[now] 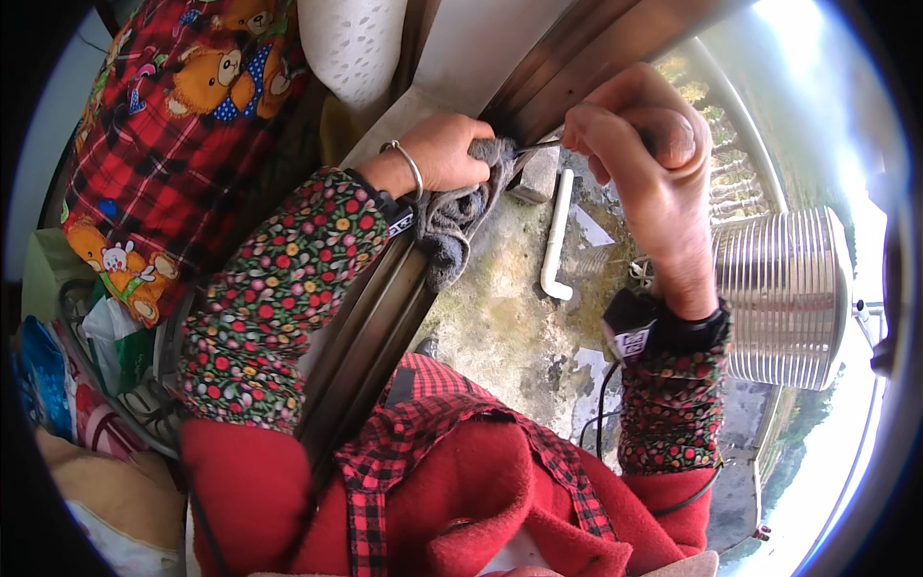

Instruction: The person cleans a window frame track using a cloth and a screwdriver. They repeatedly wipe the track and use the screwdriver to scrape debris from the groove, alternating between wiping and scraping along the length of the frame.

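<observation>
My left hand (444, 156) is closed on a crumpled, dirty grey cloth (460, 213). The cloth hangs over a brown metal window frame (370, 361), bunched under my fingers. To its right, my right hand (646, 144) is raised with the fingers curled in a pinch. A thin dark rod-like piece (538, 145) runs from those fingertips toward the top of the cloth. Its far end meets the cloth and the frame, and I cannot make out its exact kind.
Left of the frame lie a red plaid fabric with bears (207, 125), a white patterned roll (353, 48) and several bags. Beyond the frame are weathered concrete (500, 317), a white pipe (558, 236) and a ribbed metal tank (784, 298). A dark cable hangs by my right sleeve.
</observation>
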`<state>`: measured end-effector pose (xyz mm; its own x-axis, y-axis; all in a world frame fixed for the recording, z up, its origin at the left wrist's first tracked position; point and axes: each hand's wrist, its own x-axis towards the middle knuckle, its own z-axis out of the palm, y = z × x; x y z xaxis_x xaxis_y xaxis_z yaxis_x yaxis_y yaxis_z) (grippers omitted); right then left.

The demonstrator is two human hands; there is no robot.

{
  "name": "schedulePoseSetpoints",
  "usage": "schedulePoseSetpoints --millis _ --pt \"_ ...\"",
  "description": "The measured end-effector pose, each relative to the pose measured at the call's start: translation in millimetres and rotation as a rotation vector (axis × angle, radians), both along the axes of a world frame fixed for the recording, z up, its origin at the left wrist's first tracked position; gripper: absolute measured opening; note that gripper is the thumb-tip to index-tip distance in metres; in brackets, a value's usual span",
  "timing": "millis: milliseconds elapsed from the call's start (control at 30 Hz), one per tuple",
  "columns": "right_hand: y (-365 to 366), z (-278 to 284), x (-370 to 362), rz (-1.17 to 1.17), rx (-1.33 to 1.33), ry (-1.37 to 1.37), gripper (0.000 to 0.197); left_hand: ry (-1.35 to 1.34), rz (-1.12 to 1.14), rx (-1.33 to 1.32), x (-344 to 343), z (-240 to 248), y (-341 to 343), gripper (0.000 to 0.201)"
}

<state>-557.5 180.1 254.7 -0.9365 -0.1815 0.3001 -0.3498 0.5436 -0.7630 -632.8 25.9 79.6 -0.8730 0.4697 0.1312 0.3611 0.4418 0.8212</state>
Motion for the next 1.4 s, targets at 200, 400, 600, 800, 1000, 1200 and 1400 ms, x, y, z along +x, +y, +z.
schedulePoseSetpoints --millis 200,400,600,800,1000,1200,1400 --pt "-18 16 5 0.250 0.102 -0.003 0.011 0.015 -0.138 0.132 10 -21 -31 0.041" --pt "-37 -2 -33 0.205 0.158 0.076 0.013 0.093 -0.076 0.106 -19 -22 1 0.044" --pt "-17 35 -10 0.325 0.062 -0.130 0.018 -0.157 -0.276 0.046 31 5 -50 0.041" --pt "-25 13 -36 0.115 0.082 -0.048 0.010 0.093 -0.030 0.047 -3 5 -13 0.040" --pt "19 26 13 0.224 -0.068 -0.146 0.016 -0.115 -0.235 -0.015 37 10 -44 0.038" --pt "14 13 -3 0.108 -0.006 0.053 0.014 0.038 0.010 0.025 13 15 -23 0.043" --pt "27 13 3 0.244 -0.081 -0.149 0.011 -0.086 -0.155 -0.052 28 11 -33 0.040"
